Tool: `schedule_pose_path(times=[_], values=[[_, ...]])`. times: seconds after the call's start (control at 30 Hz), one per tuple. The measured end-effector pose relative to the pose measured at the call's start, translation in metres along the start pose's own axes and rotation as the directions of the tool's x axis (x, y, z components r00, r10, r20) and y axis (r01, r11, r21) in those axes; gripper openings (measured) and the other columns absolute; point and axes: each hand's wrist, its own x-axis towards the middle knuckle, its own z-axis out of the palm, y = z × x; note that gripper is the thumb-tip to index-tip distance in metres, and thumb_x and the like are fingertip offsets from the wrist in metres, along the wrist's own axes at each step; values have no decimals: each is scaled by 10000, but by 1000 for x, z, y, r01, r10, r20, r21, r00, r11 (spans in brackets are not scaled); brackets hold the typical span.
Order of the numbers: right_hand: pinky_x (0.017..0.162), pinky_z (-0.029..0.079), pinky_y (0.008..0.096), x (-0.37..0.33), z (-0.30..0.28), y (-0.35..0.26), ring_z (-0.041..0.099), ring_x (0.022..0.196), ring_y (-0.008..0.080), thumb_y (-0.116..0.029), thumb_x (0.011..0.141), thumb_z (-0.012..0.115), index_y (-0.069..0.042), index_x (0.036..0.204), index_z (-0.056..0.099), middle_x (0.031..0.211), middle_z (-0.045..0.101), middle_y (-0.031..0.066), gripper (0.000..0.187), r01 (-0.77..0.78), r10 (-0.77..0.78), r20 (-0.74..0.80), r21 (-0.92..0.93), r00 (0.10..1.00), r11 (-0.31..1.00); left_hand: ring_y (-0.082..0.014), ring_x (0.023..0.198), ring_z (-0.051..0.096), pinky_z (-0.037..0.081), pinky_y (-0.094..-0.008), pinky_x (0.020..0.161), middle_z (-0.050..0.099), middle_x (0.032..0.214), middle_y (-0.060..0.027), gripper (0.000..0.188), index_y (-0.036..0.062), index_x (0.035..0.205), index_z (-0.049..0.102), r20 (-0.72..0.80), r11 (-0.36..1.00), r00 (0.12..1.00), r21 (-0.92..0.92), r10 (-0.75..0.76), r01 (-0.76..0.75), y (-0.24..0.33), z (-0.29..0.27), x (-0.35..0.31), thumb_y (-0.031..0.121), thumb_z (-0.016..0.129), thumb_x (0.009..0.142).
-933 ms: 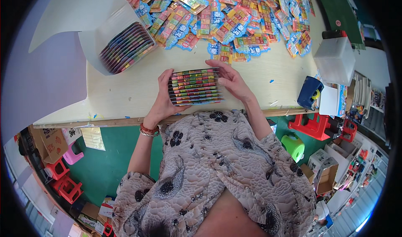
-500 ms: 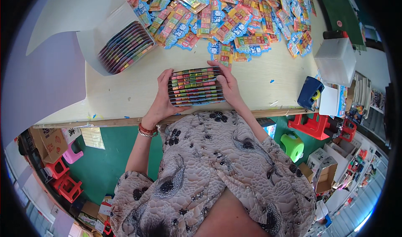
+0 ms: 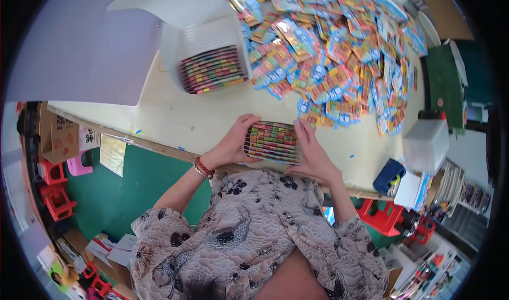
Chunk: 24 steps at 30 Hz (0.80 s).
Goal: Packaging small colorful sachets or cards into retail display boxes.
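Observation:
A stack of flat, colourful blister packs (image 3: 271, 142) is gripped between my two hands just above the table's near edge, with the pack edges facing up. My left hand (image 3: 236, 142) closes round the stack's left end. At the right end, my right hand (image 3: 314, 152) presses in with its fingers along the far corner and its thumb at the near side. Beyond them stands an open translucent plastic box (image 3: 211, 33), its lid folded back. A row of similar packs (image 3: 212, 71) stands inside it.
A large heap of loose blue-and-yellow packs (image 3: 331, 82) covers the far table (image 3: 193, 120). To the right are a clear plastic container (image 3: 426, 145) and a dark blue holder (image 3: 388, 177). Red stools (image 3: 57, 202) and cardboard boxes (image 3: 57, 135) stand on the floor.
The view has turned, so the table and box appear shifted. My right thumb has moved off the stack's top to its side. Both hands still hold the stack.

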Motion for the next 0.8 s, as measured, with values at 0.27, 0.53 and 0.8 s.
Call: schedule_pose_path(times=[0.27, 0.53, 0.8], values=[[1061, 348, 432, 3, 15, 8, 337, 1263, 416, -262, 555, 857, -46, 1406, 253, 1322, 307, 229, 1066, 30, -39, -96, -87, 995, 996, -385, 1202, 382, 352, -427, 1044, 396, 1279, -213, 1036, 32, 1368, 273, -3, 999, 999, -3, 53, -53, 3, 0, -7, 240, 869, 546], [1013, 377, 500, 96, -38, -31, 375, 1248, 404, -194, 476, 891, -137, 1378, 314, 1346, 337, 207, 1071, 452, -502, -285, -227, 817, 863, -391, 1162, 457, 428, -419, 970, 422, 1252, -212, 851, 136, 1286, 442, -199, 921, 969, 385, 146, -59, 57, -111, 8, 120, 843, 535], [1044, 356, 428, 296, -95, -80, 405, 1216, 392, -254, 563, 864, -56, 1356, 324, 1322, 371, 214, 979, 596, -669, -241, -312, 703, 740, -380, 1238, 383, 378, -428, 1033, 425, 1273, -193, 901, 57, 1306, 373, -353, 842, 901, 539, 253, -25, 2, -248, 80, 143, 857, 551]])
